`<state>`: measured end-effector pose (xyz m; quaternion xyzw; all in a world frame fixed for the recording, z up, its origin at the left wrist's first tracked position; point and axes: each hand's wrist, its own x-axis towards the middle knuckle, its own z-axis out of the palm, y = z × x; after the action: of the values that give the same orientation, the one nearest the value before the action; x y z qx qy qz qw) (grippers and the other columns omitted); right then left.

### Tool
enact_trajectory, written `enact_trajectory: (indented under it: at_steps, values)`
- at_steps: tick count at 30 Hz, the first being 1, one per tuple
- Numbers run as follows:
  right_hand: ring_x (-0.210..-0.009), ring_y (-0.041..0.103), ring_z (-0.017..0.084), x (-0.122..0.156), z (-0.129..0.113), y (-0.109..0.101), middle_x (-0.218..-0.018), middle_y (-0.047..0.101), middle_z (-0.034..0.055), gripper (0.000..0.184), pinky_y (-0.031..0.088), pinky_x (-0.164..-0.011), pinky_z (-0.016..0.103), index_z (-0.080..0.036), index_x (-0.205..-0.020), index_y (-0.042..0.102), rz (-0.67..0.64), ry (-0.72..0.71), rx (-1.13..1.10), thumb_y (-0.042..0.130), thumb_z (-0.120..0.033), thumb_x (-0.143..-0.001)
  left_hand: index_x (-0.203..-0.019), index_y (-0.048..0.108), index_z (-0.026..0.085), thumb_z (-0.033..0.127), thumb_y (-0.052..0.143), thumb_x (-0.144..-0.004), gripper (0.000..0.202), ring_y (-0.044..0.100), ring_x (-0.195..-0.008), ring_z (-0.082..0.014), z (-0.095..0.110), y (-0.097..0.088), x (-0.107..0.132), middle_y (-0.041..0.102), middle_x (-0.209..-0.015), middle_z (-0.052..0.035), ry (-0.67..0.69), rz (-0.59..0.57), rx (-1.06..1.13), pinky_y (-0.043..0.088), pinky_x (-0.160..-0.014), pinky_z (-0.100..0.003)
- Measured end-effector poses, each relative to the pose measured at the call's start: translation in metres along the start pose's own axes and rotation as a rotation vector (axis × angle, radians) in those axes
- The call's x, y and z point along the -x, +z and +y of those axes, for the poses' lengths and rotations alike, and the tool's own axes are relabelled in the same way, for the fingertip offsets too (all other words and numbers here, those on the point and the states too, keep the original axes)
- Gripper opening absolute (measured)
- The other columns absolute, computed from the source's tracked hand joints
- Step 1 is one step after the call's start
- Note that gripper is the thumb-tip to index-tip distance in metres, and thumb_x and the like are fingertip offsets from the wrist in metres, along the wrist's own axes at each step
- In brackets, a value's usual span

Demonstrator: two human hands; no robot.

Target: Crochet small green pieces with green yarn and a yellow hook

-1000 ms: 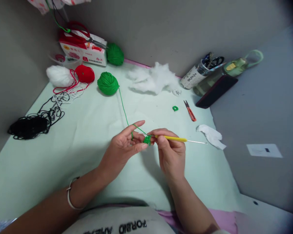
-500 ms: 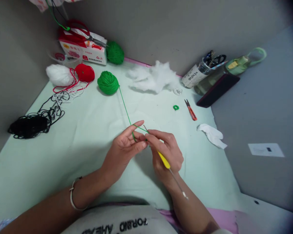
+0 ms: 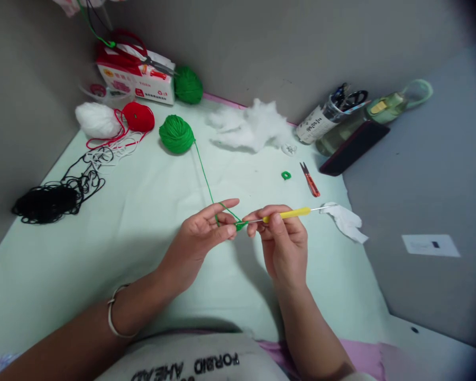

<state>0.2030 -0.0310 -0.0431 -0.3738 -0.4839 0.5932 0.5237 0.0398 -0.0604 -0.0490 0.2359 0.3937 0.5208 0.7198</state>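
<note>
My left hand (image 3: 200,233) pinches a small green crochet piece (image 3: 241,226) between thumb and fingers, its index finger stretched out with green yarn (image 3: 204,174) looped over it. That strand runs back to a green yarn ball (image 3: 176,134) on the table. In my right hand (image 3: 283,238) is a crochet hook (image 3: 297,213) with a yellow grip, lying nearly level. Its thin left end meets the green piece at my left fingertips; the other metal end points right. Whether the tip sits inside a stitch is too small to tell.
Left are black yarn (image 3: 45,202), white yarn (image 3: 97,120) and red yarn (image 3: 138,117). Behind stand a tissue box (image 3: 138,79) with scissors (image 3: 154,64) and another green ball (image 3: 188,84). White stuffing (image 3: 254,127), a green ring (image 3: 286,175), snips (image 3: 310,180) and a phone-like slab (image 3: 355,148) lie right.
My right hand has turned, swinging the hook from a steep slant to nearly level, its far end now pointing right. The green piece shows more at my left fingertips.
</note>
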Motion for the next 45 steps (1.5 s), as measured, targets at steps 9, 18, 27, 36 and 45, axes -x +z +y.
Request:
enact_trajectory:
  at_steps: [9, 18, 27, 36, 45]
  values:
    - [-0.072, 0.071, 0.016, 0.005, -0.002, -0.001, -0.092, 0.076, 0.0051, 0.018, 0.057, -0.067, 0.033, -0.021, -0.098, 0.072, -0.004, -0.175, 0.197, 0.054, -0.025, -0.102, -0.119, 0.075, 0.034, 0.027, 0.077, -0.085, 0.035, 0.054, -0.081, -0.0106, -0.003, -0.005, 0.000, 0.063, -0.092, 0.0021, 0.079, 0.041, -0.155, 0.042, -0.084, -0.025]
    - [-0.091, 0.074, 0.022, 0.010, 0.002, 0.000, -0.097, 0.077, 0.0081, 0.026, 0.059, -0.073, 0.037, -0.023, -0.110, 0.071, -0.161, -0.610, 0.637, 0.054, -0.009, -0.096, -0.116, 0.074, 0.026, 0.027, 0.081, -0.080, 0.037, 0.057, -0.082, -0.0122, -0.004, -0.001, -0.003, 0.062, -0.085, 0.0025, 0.106, 0.089, -0.142, 0.045, -0.083, -0.026]
    - [-0.076, 0.071, 0.018, 0.007, 0.002, 0.002, -0.096, 0.078, 0.0062, 0.018, 0.060, -0.069, 0.035, -0.023, -0.099, 0.072, 0.006, -0.354, 0.345, 0.055, -0.018, -0.099, -0.125, 0.069, 0.029, 0.025, 0.081, -0.081, 0.046, 0.057, -0.083, -0.0123, -0.003, 0.000, -0.001, 0.064, -0.084, 0.0033, 0.059, 0.038, -0.081, 0.043, -0.087, -0.027]
    - [-0.068, 0.070, 0.016, -0.001, 0.002, 0.000, -0.089, 0.078, 0.0051, 0.018, 0.059, -0.065, 0.033, -0.021, -0.094, 0.066, -0.022, -0.094, 0.101, 0.055, -0.034, -0.102, -0.117, 0.075, 0.028, 0.028, 0.083, -0.078, 0.040, 0.060, -0.092, -0.0177, 0.000, -0.001, 0.000, 0.067, -0.087, -0.0007, 0.039, 0.054, -0.088, 0.044, -0.086, -0.029]
    - [-0.082, 0.073, 0.019, 0.009, -0.002, 0.001, -0.094, 0.077, 0.0063, 0.020, 0.061, -0.071, 0.036, -0.023, -0.102, 0.069, -0.092, -0.417, 0.494, 0.051, -0.016, -0.101, -0.102, 0.077, 0.025, 0.027, 0.081, -0.079, 0.023, 0.061, -0.086, -0.0157, -0.003, -0.002, -0.001, 0.068, -0.095, -0.0014, 0.143, 0.136, -0.180, 0.047, -0.085, -0.029]
